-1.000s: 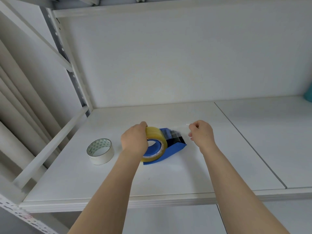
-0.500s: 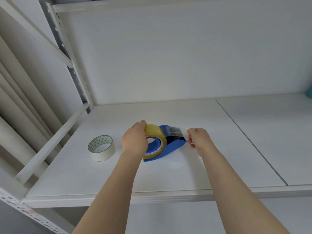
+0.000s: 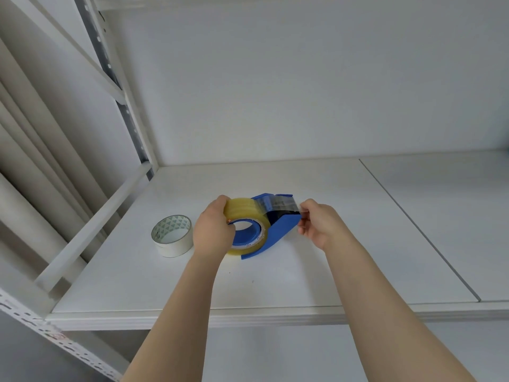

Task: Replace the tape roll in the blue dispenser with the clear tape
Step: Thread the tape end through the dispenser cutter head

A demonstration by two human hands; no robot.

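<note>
Gripping the clear tape roll (image 3: 248, 216) with the left hand (image 3: 213, 232), fingers curled over its top and left flank, thumb side hidden behind the knuckles. Roll seated on the hub of the blue dispenser (image 3: 278, 230), standing upright on the white shelf (image 3: 275, 285), blue core showing through the middle. Pinching the loose tape end (image 3: 281, 206) with the right hand (image 3: 321, 226), thumb and forefinger pressed together on the strip just past the dispenser's front edge, other fingers folded loosely beneath. Strip stretched from the top of the roll across the dispenser's nose, glinting, dark patch visible under it. Can't tell whether the strip touches the cutting edge. Off to the left, sitting flat on the shelf, well clear of both hands: the white tape roll (image 3: 172, 239), green triangle print lining its inner ring, untouched. Both forearms reaching in from the near edge.
</note>
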